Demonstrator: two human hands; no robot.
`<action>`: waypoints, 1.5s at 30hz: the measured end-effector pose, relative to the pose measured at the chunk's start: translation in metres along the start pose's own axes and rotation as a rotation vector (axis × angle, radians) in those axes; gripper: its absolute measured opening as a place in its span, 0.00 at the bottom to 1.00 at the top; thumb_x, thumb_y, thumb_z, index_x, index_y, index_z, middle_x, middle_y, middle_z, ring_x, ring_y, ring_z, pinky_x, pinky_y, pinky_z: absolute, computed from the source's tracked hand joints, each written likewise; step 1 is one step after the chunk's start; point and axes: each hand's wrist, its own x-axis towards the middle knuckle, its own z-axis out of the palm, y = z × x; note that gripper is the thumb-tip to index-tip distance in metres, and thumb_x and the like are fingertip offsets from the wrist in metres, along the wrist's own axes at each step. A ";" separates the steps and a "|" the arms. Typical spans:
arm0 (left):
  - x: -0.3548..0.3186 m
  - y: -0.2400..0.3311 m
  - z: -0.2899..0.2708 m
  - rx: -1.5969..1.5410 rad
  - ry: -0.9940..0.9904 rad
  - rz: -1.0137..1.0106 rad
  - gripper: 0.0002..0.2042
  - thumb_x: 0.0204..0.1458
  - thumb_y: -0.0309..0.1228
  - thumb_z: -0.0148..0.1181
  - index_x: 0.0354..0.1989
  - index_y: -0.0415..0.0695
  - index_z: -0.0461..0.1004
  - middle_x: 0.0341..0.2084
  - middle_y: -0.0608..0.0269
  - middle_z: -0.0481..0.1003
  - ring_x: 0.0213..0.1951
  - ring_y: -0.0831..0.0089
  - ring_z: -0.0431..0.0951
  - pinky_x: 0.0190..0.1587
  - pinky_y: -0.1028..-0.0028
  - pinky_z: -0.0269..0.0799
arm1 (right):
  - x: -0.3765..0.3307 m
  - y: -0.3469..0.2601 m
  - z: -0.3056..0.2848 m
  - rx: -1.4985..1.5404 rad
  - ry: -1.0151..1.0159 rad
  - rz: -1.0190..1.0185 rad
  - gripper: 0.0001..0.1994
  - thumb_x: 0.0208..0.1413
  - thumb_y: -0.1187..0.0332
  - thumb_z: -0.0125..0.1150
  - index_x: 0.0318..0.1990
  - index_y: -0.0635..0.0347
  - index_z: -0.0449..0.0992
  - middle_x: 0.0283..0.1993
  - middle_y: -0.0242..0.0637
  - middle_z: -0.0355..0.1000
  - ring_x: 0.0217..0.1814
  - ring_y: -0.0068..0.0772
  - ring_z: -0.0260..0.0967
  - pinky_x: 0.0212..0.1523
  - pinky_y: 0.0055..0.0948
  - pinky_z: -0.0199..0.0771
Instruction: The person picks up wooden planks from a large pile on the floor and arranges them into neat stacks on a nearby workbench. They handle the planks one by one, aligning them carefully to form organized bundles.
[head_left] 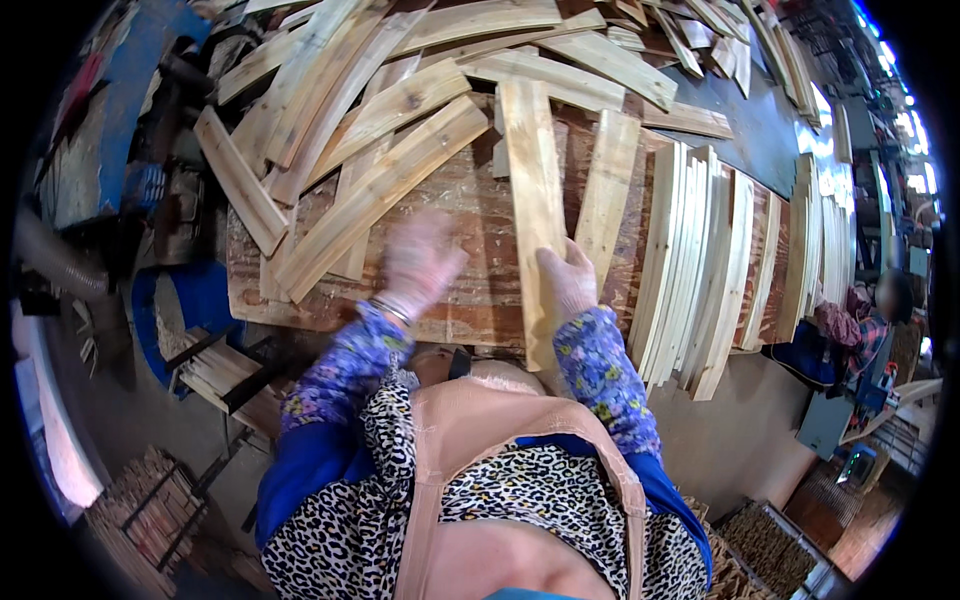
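Observation:
My right hand (570,278) grips the right edge of a long pale wooden board (528,170), with the thumb on its upper face. The board points away from me, and its near end reaches past the table edge toward my apron. My left hand (425,260) is over the table to the left of this board, apart from it and smeared by motion, so its fingers are unclear. Nearest to it lies a slanted board (385,195) on the left. Another board (608,190) lies just right of the one I hold.
A heap of loose boards (480,20) covers the far side of the reddish wooden table (460,190). On the right, several boards (690,260) stand side by side in a row. A blue bin (160,300) is at left; another person (860,320) works far right.

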 end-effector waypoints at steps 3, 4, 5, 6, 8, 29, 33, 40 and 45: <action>-0.009 -0.089 -0.052 0.721 0.115 -0.237 0.46 0.50 0.56 0.70 0.76 0.49 0.60 0.71 0.48 0.62 0.70 0.47 0.63 0.73 0.49 0.55 | -0.018 0.017 -0.019 0.111 0.042 0.000 0.22 0.63 0.71 0.66 0.63 0.67 0.75 0.49 0.38 0.82 0.45 0.29 0.79 0.47 0.30 0.79; -0.015 -0.107 -0.067 0.677 -0.017 -0.329 0.47 0.50 0.57 0.70 0.76 0.49 0.59 0.72 0.48 0.60 0.71 0.49 0.61 0.73 0.52 0.54 | -0.020 0.021 -0.025 0.123 0.038 0.020 0.22 0.63 0.71 0.65 0.64 0.67 0.75 0.49 0.38 0.82 0.45 0.28 0.79 0.46 0.29 0.79; -0.018 -0.122 -0.078 0.627 -0.149 -0.413 0.48 0.50 0.57 0.69 0.77 0.49 0.58 0.74 0.49 0.59 0.73 0.52 0.60 0.74 0.54 0.54 | -0.021 0.025 -0.030 0.138 0.042 0.038 0.22 0.63 0.72 0.65 0.64 0.67 0.74 0.49 0.38 0.82 0.44 0.28 0.79 0.45 0.28 0.79; -0.012 -0.115 -0.088 0.565 -0.286 -0.481 0.49 0.50 0.58 0.69 0.78 0.49 0.57 0.75 0.49 0.58 0.74 0.54 0.59 0.74 0.57 0.54 | -0.020 0.030 -0.036 0.153 0.062 0.055 0.22 0.63 0.72 0.64 0.64 0.67 0.74 0.49 0.38 0.82 0.44 0.27 0.79 0.45 0.27 0.79; -0.018 -0.088 -0.093 0.372 -0.284 -0.492 0.44 0.54 0.58 0.67 0.74 0.46 0.62 0.65 0.47 0.71 0.64 0.54 0.73 0.66 0.58 0.68 | -0.017 0.038 -0.039 0.175 0.106 0.033 0.22 0.63 0.73 0.64 0.63 0.68 0.75 0.47 0.36 0.81 0.41 0.25 0.77 0.41 0.25 0.77; -0.029 0.028 0.120 -1.462 -0.368 -0.512 0.28 0.63 0.41 0.62 0.66 0.36 0.69 0.41 0.62 0.78 0.39 0.77 0.78 0.43 0.74 0.77 | 0.019 0.015 -0.097 0.305 0.212 0.066 0.18 0.58 0.75 0.65 0.56 0.61 0.77 0.39 0.36 0.80 0.36 0.29 0.78 0.36 0.30 0.78; -0.019 0.108 0.156 -1.627 -0.237 -0.558 0.26 0.63 0.35 0.60 0.68 0.36 0.68 0.43 0.72 0.74 0.40 0.84 0.72 0.45 0.79 0.72 | -0.001 0.000 -0.097 0.375 0.180 0.059 0.19 0.57 0.73 0.68 0.56 0.63 0.77 0.41 0.37 0.81 0.39 0.30 0.79 0.39 0.31 0.81; -0.013 0.185 0.237 -1.745 -0.404 -0.651 0.30 0.67 0.35 0.58 0.75 0.40 0.61 0.58 0.59 0.75 0.58 0.68 0.76 0.63 0.68 0.72 | -0.021 0.012 -0.180 0.139 0.192 -0.026 0.19 0.59 0.71 0.72 0.55 0.66 0.77 0.48 0.40 0.81 0.46 0.29 0.79 0.49 0.30 0.82; -0.009 0.219 0.289 -0.997 -0.420 -0.219 0.29 0.66 0.43 0.55 0.73 0.43 0.65 0.60 0.41 0.74 0.61 0.48 0.72 0.66 0.57 0.67 | -0.041 -0.023 -0.221 0.087 0.229 -0.049 0.18 0.61 0.73 0.69 0.56 0.67 0.75 0.48 0.35 0.80 0.51 0.24 0.76 0.53 0.28 0.78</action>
